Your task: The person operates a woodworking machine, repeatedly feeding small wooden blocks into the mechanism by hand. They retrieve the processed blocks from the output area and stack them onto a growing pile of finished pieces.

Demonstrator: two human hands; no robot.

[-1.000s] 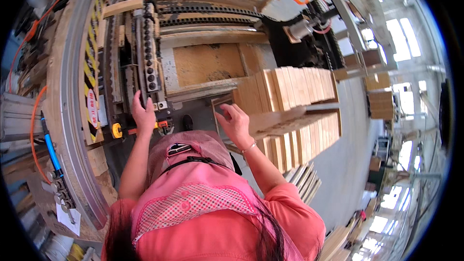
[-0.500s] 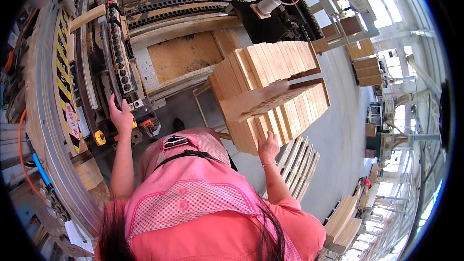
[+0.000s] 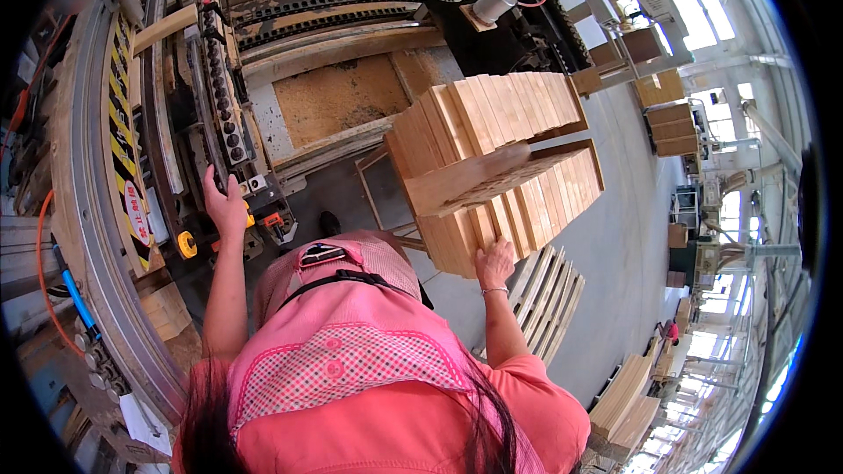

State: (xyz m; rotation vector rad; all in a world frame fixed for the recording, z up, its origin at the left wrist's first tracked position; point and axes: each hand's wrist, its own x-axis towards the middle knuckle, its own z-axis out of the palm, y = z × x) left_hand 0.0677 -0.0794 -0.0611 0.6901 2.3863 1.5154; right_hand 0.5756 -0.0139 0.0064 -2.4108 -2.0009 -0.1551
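My left hand (image 3: pixel 226 204) is at the near end of a long dark rail (image 3: pixel 204 114) on the machine, thumb and fingers spread apart beside the rail's end. A row of round black knobs (image 3: pixel 226 110) runs along the rail's right side. To the right stands a tall stack of pale wooden boards (image 3: pixel 439 136), in two rows with a gap between them. My right hand (image 3: pixel 496 262) is at the near end of the closer row, its fingers bent over the edge of a wooden board (image 3: pixel 480 226); the fingertips are partly hidden.
A yellow-and-black striped strip (image 3: pixel 123 132) runs along the machine frame at left. Yellow knob (image 3: pixel 186 244) and orange-handled part (image 3: pixel 279 225) sit near my left forearm. A slatted pallet (image 3: pixel 546 298) lies on the floor at right. Behind the rail, a sawdust-covered bed (image 3: pixel 338 96) spans the machine.
The view has shifted slightly. My right hand has moved a little along the board ends and its fingers are bent more. The left hand stays by the rail's end.
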